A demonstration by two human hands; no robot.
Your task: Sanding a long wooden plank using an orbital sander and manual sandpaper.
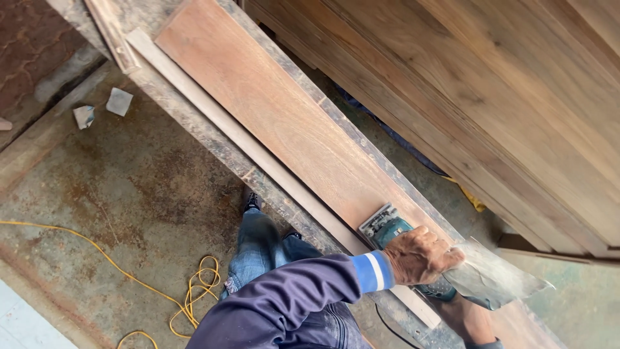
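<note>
Rust-stained concrete floor lies below a worn workbench bearing a long reddish-brown wooden plank. Left hand wraps its fingers around the teal electric sander, which rests on the plank's near end; the plank's long axis runs away up-left. Right hand is mostly hidden, so its grip cannot be told.

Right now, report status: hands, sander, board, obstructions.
Left hand in firm grip on teal sander. Right hand mostly hidden below it. Sander flat on long board. Nothing ahead on the board.
</note>
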